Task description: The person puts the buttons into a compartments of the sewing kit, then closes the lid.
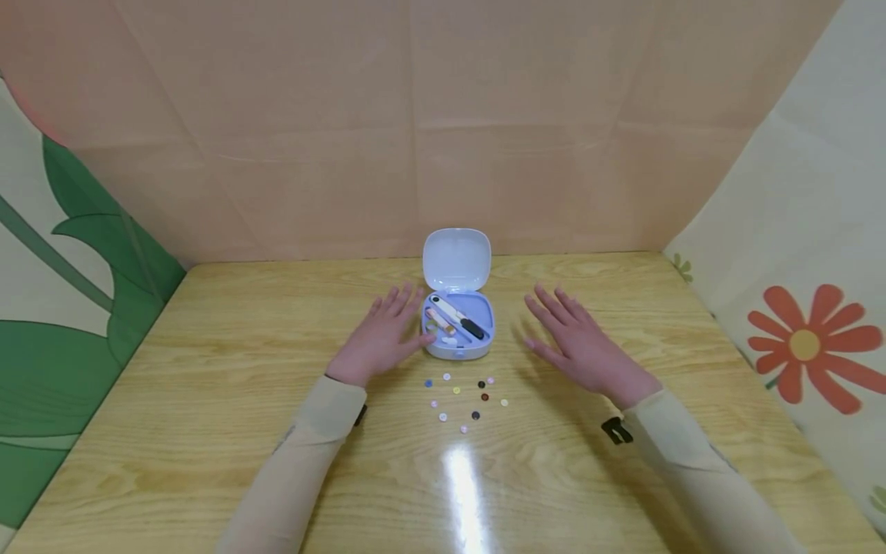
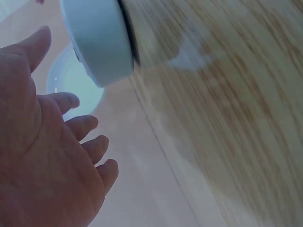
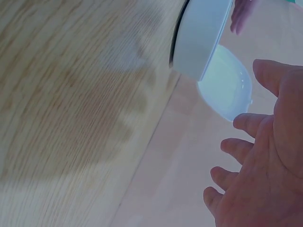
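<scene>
A small blue-and-white box point(image 1: 460, 354) stands on the table with its lid point(image 1: 457, 260) raised at the back. Inside it lie a slim tool with a black handle point(image 1: 473, 328), a pinkish-orange item point(image 1: 440, 320) and small white pieces too small to make out. My left hand point(image 1: 377, 342) hovers just left of the box, fingers spread; its thumb overlaps the box's edge in the head view. On the other side my right hand point(image 1: 580, 350) is held apart from the box, fingers straight. Neither hand holds anything. In front of the box several small coloured buttons point(image 1: 457, 390) lie scattered.
The wooden table point(image 1: 242, 369) has a bright light reflection near its front middle. A peach cloth backdrop point(image 1: 311, 154) rises behind the table's far edge. Printed panels flank it, one with green leaves point(image 1: 55, 369), the other with a red flower point(image 1: 804, 345).
</scene>
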`<state>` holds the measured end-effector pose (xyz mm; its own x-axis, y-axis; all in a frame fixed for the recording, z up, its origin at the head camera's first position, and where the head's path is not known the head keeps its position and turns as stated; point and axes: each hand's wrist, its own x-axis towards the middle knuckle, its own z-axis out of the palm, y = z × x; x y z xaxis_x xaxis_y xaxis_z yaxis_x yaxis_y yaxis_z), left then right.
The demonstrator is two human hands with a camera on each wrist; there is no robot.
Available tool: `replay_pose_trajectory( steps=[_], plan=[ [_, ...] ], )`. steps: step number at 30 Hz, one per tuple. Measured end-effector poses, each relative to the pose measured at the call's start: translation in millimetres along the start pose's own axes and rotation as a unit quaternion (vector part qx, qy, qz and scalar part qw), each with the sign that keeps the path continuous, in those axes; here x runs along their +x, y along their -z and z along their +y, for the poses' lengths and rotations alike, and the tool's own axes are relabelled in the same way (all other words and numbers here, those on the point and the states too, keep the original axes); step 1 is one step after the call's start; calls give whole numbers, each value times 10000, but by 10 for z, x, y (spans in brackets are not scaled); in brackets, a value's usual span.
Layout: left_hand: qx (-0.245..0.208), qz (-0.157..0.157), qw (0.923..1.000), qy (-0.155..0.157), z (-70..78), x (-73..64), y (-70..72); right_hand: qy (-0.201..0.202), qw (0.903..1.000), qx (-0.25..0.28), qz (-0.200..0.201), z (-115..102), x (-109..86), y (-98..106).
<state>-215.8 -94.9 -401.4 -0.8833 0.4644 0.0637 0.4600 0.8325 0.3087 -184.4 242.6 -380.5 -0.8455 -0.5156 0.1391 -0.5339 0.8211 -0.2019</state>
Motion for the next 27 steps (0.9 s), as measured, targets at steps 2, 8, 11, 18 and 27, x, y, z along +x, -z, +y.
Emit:
replay_pose_trajectory(
  steps=[2, 8, 11, 18, 27],
  plan=[
    [6, 18, 10000, -51, 2, 11, -16, 2, 10000, 11, 14, -15, -15, -2],
    [-77, -46, 9998, -172, 18, 44, -55, 95, 9999, -26, 67, -38, -53, -24],
    [-125, -144, 9997, -119, 23, 56, -82, 150, 9999, 17, 42, -42, -72, -33],
    [-468, -230, 9986, -131, 47, 87, -122, 82, 9999, 66, 38, -65, -117, -54],
    [-899, -469, 9948, 72, 73, 124, -108, 156, 9997, 176, -54, -84, -147, -47]
  ],
)
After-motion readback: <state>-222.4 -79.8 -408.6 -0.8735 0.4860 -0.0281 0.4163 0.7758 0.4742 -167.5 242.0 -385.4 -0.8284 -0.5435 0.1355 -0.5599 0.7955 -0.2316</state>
